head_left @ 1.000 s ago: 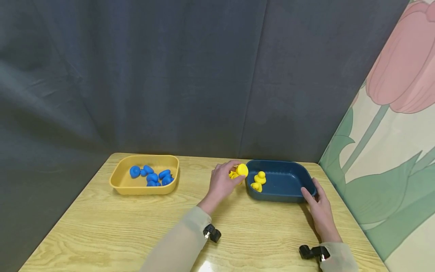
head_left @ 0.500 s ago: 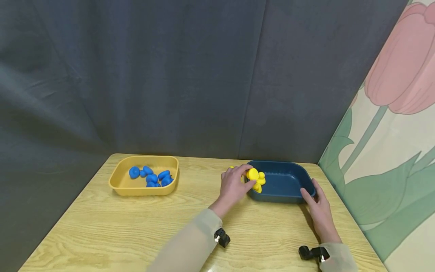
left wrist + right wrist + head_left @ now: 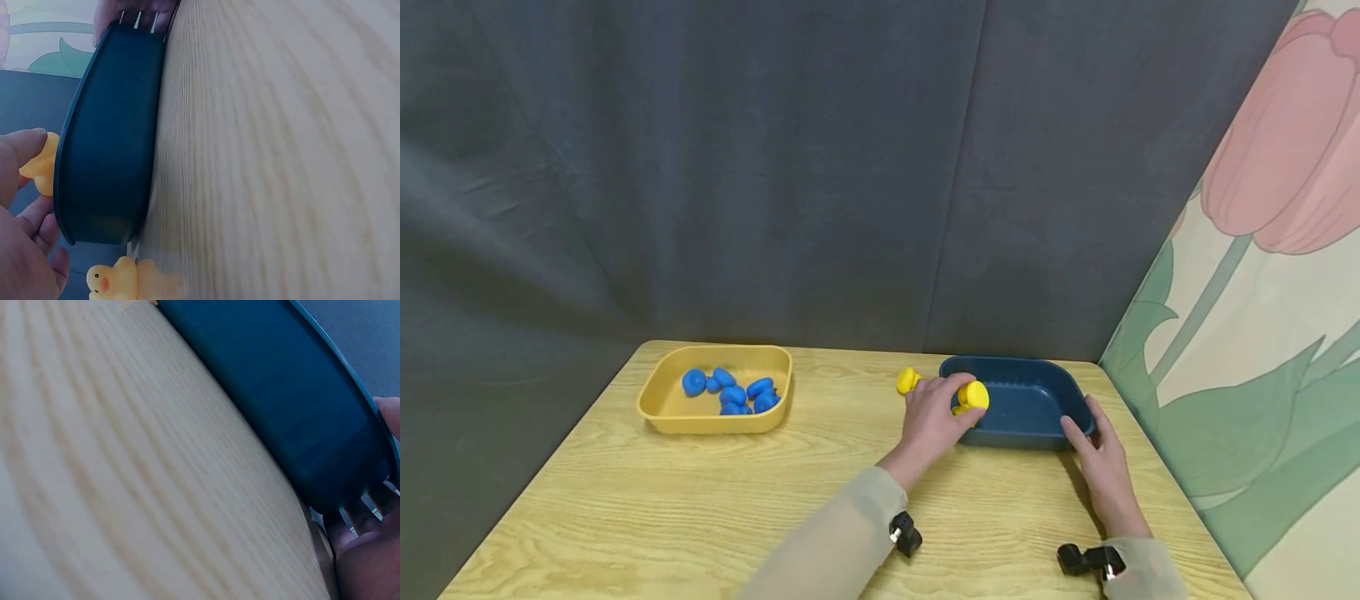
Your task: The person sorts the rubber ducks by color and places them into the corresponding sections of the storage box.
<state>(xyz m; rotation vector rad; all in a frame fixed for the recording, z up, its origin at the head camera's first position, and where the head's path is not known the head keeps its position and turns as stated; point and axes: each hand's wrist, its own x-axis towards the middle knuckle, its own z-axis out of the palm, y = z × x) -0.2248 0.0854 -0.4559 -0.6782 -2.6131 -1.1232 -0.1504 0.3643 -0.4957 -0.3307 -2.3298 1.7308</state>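
My left hand (image 3: 951,408) pinches a yellow rubber duck (image 3: 974,394) just over the left rim of the dark blue tray (image 3: 1037,433). In the left wrist view the same duck (image 3: 40,165) sits between my fingertips beside the tray's outer wall (image 3: 106,144). A bit of yellow shows in the tray under the held duck, mostly hidden by my hand. Another yellow duck (image 3: 907,380) lies on the table left of the tray, seen also as the loose duck (image 3: 115,281). My right hand (image 3: 1088,429) grips the tray's right end, with its fingers (image 3: 369,550) curled under the rim.
A yellow tray (image 3: 715,421) holding several blue ducks (image 3: 733,390) stands at the table's far left. A dark curtain hangs behind the wooden table (image 3: 700,517). A flower-printed panel (image 3: 1262,333) closes off the right side.
My left hand has carried the yellow duck rightwards to over the blue tray's left rim, uncovering another duck on the table. The right hand has kept its hold on the tray.
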